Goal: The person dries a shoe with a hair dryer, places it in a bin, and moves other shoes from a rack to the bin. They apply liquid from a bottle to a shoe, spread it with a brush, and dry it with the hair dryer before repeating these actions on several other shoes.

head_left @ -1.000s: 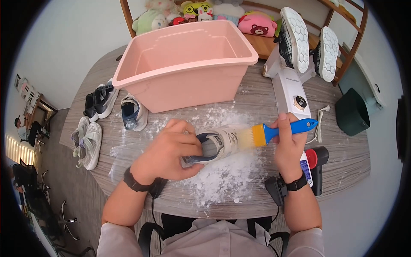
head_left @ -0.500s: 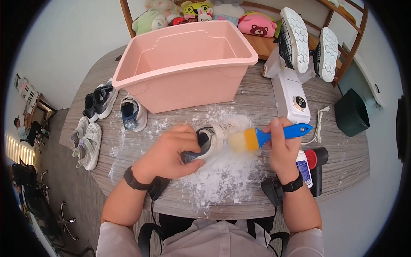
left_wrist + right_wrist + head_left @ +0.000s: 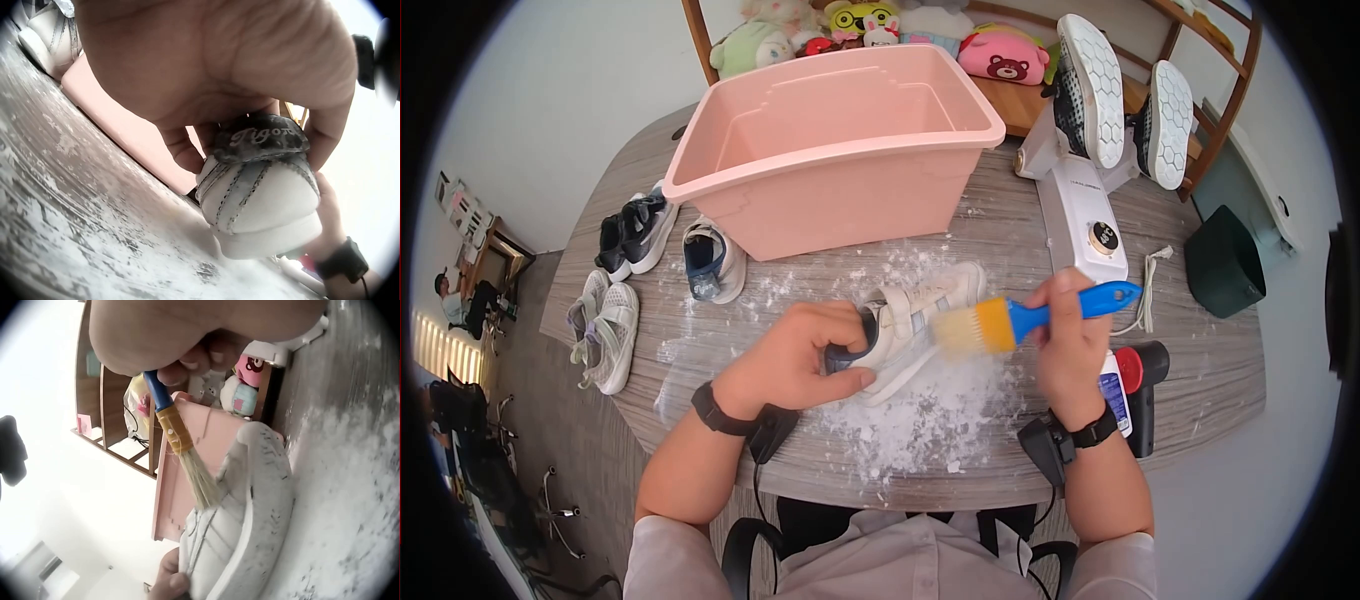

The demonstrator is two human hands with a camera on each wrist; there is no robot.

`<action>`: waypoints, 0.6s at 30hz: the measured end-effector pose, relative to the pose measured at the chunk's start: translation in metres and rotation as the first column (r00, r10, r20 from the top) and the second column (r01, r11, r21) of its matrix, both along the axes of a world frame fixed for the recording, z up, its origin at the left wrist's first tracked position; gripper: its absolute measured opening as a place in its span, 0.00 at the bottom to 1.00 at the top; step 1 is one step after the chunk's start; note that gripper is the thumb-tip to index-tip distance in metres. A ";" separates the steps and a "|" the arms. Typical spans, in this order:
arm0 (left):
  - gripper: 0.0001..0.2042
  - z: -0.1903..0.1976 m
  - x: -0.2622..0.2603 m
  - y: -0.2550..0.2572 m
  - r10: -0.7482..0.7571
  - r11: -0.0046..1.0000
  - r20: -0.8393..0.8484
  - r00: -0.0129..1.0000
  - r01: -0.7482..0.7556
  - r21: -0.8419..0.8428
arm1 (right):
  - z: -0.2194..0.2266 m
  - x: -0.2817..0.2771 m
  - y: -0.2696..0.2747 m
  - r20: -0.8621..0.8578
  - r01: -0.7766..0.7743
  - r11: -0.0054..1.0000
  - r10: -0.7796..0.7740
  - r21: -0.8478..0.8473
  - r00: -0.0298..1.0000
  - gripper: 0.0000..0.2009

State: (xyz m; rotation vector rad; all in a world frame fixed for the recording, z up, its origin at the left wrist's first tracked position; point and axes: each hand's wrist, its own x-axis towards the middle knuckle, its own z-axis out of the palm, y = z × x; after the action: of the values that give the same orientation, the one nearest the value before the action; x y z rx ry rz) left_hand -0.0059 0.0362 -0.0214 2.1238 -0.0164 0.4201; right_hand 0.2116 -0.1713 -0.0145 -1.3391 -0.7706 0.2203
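Note:
A white shoe [image 3: 908, 318] with a dark blue heel is tilted on its side above white powder in the head view. My left hand [image 3: 802, 355] grips its heel end, fingers in the opening; in the left wrist view the dark heel tab [image 3: 262, 139] shows lettering. My right hand [image 3: 1072, 345] holds the blue handle of a brush [image 3: 997, 325] with a yellow band, blurred at the bristles. In the right wrist view the brush's bristles [image 3: 199, 481] are at the shoe's upper [image 3: 219, 531], with the white sole side facing the camera.
Behind the shoe stands a pink bin [image 3: 850, 205]. Other shoes [image 3: 612, 335] sit at the left, and one single shoe [image 3: 714, 262] is near the bin. To the right are a white shoe dryer [image 3: 1080, 220] holding two shoes, a cable, a bottle [image 3: 1113, 388] and a black-red object [image 3: 1145, 385].
My left hand has rolled the shoe so its side and sole edge face upward toward me. The brush has moved left from the toe to the shoe's near side.

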 end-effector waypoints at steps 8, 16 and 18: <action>0.14 0.000 0.001 0.001 -0.016 1.000 0.019 1.000 0.016 -0.008 | -0.002 0.006 0.002 -0.022 0.046 0.999 -0.046 -0.022 0.999 0.18; 0.13 0.003 -0.001 0.001 -0.030 0.999 -0.006 1.000 0.030 -0.012 | -0.002 -0.018 0.001 -0.174 -0.405 0.903 0.380 -0.144 0.908 0.14; 0.13 0.002 0.000 0.002 -0.037 0.999 0.001 0.999 0.037 -0.008 | -0.002 -0.019 0.001 -0.238 -0.435 0.888 0.395 -0.148 0.887 0.14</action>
State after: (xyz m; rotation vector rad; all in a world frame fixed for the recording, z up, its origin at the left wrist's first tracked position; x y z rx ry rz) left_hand -0.0060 0.0380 -0.0193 2.1120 -0.0548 0.3984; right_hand 0.1930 -0.1706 -0.0169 -1.2976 -0.8742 0.7844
